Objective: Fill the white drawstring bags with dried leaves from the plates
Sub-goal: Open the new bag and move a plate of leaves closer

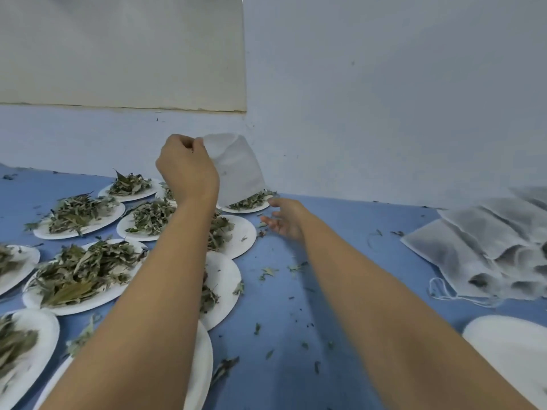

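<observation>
Centre frame, a person's left hand (pixel 186 170) holds up a white nonwoven drawstring bag (pixel 239 170), its grip pinched on the bag's top edge. The bag's lower end hangs down to the dried green leaves (pixel 251 199) on a white paper plate (pixel 254 209) at the back of the blue table (pixel 296 291). The right hand (pixel 285 220) reaches just beside that plate, fingers spread wide and holding nothing. More leaf-heaped white plates (pixel 44 233) crowd the left of the frame, and a pile of filled white bags (pixel 479 247) lies at right.

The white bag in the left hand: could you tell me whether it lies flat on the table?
No, the left hand holds the white bag up by its top edge, hanging.
</observation>
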Tool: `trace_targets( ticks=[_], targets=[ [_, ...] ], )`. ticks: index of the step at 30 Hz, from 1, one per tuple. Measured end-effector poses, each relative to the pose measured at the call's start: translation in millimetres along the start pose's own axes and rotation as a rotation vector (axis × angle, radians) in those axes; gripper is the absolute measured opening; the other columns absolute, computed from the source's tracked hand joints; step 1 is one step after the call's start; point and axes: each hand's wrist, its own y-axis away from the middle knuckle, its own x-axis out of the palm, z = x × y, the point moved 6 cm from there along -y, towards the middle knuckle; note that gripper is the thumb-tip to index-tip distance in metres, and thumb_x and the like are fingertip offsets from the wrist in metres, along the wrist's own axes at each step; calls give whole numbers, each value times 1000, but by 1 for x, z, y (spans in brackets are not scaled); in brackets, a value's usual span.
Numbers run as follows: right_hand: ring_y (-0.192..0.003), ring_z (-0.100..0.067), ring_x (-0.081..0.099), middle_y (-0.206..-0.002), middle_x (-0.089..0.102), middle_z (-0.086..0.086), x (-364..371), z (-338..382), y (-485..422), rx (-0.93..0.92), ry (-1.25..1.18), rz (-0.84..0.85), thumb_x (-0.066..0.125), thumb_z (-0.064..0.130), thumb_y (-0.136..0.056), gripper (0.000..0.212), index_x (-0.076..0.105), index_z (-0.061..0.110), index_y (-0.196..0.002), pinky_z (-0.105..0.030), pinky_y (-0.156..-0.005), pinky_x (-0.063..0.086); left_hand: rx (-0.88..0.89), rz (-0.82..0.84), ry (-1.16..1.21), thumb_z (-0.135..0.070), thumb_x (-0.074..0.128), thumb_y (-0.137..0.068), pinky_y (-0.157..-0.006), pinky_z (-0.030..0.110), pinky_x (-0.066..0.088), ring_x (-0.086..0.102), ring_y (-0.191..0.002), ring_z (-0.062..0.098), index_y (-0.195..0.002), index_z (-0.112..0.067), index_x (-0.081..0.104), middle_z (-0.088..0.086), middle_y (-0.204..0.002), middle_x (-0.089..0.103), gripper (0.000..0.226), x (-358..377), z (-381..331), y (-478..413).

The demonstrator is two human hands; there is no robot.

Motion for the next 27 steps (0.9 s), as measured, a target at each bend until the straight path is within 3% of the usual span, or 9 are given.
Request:
trace_targets(
  ticks=[4, 8, 10, 13, 16, 20, 23, 27],
  targets=[
    [-72, -19, 62, -152, 23, -18, 6, -6, -17, 28, -162, 57, 38, 10, -101, 41, 36, 9, -142, -18, -45, 45, -24, -9, 2, -20, 48, -98, -66, 11, 30, 54, -84, 16, -104, -4, 62, 10, -101, 66, 22, 7, 14, -5],
    [-104, -27, 65, -145, 33, -22, 11, -5, -35, 10, -268, 67, 39, 5, -99, 28, 45, 5, -127, -18, -44, 46, -54, 7, 3, -21, 48, -98, -57, 10, 35, 54, -81, 15, -103, -4, 64, 7, -97, 65, 23, 22, 23, -8],
    [-86, -24, 67, -138, 40, -20, 16, -5, -41, 13, -314, 63, 39, 3, -99, 12, 48, 3, -107, -16, -41, 44, -66, 7, 0, -21, 49, -99, -54, 9, 35, 52, -77, 14, -103, -4, 64, 4, -92, 63, 23, 27, 26, -11],
    [-68, -18, 59, -116, 47, -16, 17, -3, -47, 1, -375, 56, 38, -4, -96, 16, 45, 7, -87, -15, -45, 41, -85, 11, 7, -21, 49, -98, -59, 10, 34, 54, -77, 13, -102, -4, 66, 5, -91, 64, 25, 31, 30, -14],
    [-65, -16, 59, -97, 51, -15, 21, -2, -45, 8, -499, 73, 31, -11, -94, 22, 44, 6, -87, -18, -52, 37, -111, 11, 52, -20, 50, -97, -51, 8, 37, 56, -75, 14, -102, -4, 65, 5, -90, 64, 22, 31, 35, -15],
    [-56, -16, 59, -106, 49, -19, 4, -2, -40, -28, -596, -20, 24, -14, -92, 30, 40, 3, -111, -18, -45, 27, -132, 2, 55, -19, 51, -97, -62, 14, 39, 62, -81, 19, -99, -4, 64, 9, -92, 67, 20, 26, 38, -11],
    [-33, -13, 55, -87, 53, -14, -34, 1, -29, -17, -615, -143, 27, -7, -93, 18, 42, 2, -97, -13, -35, 21, -159, 13, 89, -19, 51, -97, -71, 24, 45, 65, -86, 23, -99, -4, 63, 10, -92, 67, 19, 25, 37, -6],
    [-22, -11, 46, -74, 50, -5, -88, 2, -19, 56, -533, -334, 30, 0, -94, 19, 43, 7, -82, -12, -26, 18, -176, 8, 76, -20, 51, -97, -71, 23, 42, 60, -83, 19, -101, -3, 65, 8, -92, 66, 22, 25, 33, 1]
  ],
)
